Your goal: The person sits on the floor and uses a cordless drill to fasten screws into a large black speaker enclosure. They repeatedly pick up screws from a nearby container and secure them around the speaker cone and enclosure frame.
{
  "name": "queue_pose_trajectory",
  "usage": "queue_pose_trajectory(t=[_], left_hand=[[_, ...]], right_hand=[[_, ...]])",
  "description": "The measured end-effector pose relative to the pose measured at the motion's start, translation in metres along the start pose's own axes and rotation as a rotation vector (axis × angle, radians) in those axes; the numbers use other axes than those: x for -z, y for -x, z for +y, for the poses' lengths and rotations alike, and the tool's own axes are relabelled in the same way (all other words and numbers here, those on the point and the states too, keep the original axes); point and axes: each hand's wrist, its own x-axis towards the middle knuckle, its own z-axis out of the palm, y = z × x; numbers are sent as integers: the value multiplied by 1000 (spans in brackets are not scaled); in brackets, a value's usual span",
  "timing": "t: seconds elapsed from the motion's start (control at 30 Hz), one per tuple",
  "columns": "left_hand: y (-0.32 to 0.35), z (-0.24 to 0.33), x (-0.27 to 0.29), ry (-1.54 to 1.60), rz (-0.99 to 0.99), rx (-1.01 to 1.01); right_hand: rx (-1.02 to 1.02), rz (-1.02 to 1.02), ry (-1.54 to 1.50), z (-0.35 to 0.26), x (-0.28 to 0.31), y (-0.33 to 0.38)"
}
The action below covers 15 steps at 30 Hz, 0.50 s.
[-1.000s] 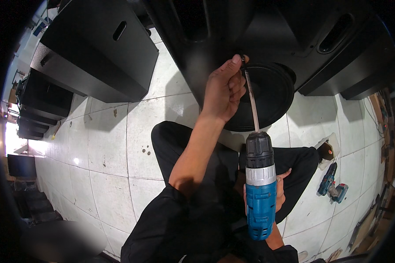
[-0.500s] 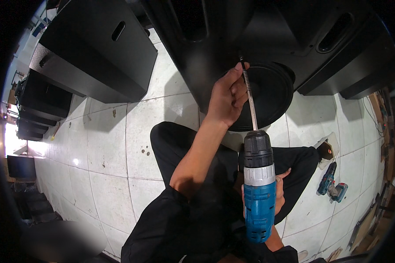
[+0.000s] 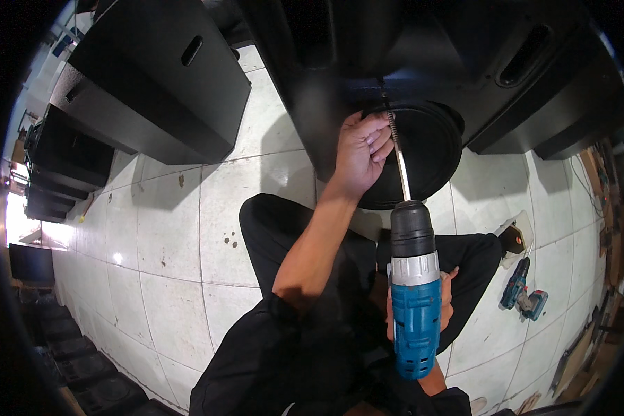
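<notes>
Over a white tiled floor (image 3: pixel 173 229), a person's right hand (image 3: pixel 447 301) wraps around a blue drill (image 3: pixel 416 326) at six o'clock, the hand partly hidden by the tool's body. The long bit (image 3: pixel 403 173) points just left of twelve o'clock, toward a dark cabinet (image 3: pixel 423 62); whether its tip touches is too dark to tell. At eleven o'clock from the chuck, the left hand (image 3: pixel 364 149) curls its fingers beside the bit's spring (image 3: pixel 394 128), though whether it pinches it cannot be told. A round black speaker cone (image 3: pixel 433 156) sits at one o'clock, close by the bit. A slip off the tip could score the cabinet or cone, tilt being the likely cause; fingertips this near a turning shaft could be nipped. A second drill (image 3: pixel 516 281) lies at four o'clock.
</notes>
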Motion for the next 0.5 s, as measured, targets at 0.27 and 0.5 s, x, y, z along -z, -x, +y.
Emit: queue_pose_trajectory(t=[0.27,0.5], left_hand=[[0,2,4,32,-8,13],[1,3,5,14,1,16]], right_hand=[[134,3,-22,4,-6,-5],[262,42,137,-34,-1,-37]])
